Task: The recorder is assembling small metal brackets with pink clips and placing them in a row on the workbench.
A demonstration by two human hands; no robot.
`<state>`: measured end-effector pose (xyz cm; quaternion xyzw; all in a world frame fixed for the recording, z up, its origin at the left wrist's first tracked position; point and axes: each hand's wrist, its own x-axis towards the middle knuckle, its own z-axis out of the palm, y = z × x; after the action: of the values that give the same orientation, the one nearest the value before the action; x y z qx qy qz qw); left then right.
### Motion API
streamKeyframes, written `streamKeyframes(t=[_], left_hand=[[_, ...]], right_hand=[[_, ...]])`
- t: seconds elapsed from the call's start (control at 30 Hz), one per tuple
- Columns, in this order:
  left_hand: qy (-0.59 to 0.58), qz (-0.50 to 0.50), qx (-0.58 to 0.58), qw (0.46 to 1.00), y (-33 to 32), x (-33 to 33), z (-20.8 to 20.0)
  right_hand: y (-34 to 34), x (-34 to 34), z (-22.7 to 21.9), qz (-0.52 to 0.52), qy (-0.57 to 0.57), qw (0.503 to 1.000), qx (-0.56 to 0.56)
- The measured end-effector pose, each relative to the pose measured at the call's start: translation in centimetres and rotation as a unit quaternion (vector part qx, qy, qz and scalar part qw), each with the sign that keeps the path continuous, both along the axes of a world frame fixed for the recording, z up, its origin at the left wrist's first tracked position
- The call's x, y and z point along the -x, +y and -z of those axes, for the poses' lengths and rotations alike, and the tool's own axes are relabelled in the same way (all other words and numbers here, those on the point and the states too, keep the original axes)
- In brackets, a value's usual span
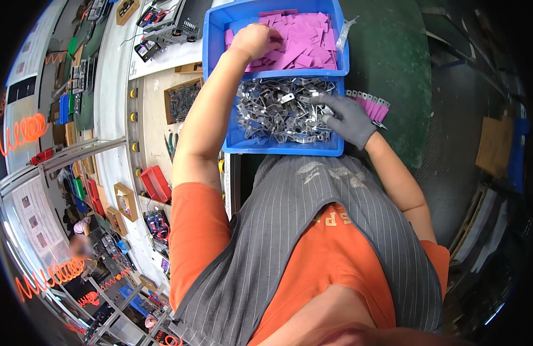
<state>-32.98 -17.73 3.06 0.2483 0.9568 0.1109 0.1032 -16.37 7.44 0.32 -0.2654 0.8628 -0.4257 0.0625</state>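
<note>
My bare left hand point(258, 42) reaches into the far blue bin point(214, 36), its fingers curled down at a heap of flat pink pieces point(304, 37). What those fingertips hold, if anything, is hidden. In a grey glove, my right hand point(348, 118) lies over the right side of the nearer blue bin point(284, 149). Its fingers and thumb are apart, touching or just above many small bent metal brackets point(272, 109). Right of this bin, a row of pink pieces with metal ends point(373, 106) lies fanned out beside the right hand.
On the left runs a workbench with a wooden box of dark small parts point(183, 102), a red bin point(156, 184) and green-handled pliers point(172, 144). A clear plastic scrap point(346, 33) hangs at the far bin's right rim. Cardboard point(493, 147) stands at the far right.
</note>
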Motion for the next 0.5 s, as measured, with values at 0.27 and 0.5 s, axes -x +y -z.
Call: streamKeyframes(t=[0.27,0.5], left_hand=[[0.000,-0.092,-0.108,0.990,-1.3,-1.1,-0.7],[-0.259,-0.287,-0.544,0.744,0.2,-10.0,-6.0]], right_hand=[[2.3,-0.3,0.5,0.032,-0.378,0.887,0.264],[3.3,-2.4,-1.7,0.077,-0.442,0.811,0.375]])
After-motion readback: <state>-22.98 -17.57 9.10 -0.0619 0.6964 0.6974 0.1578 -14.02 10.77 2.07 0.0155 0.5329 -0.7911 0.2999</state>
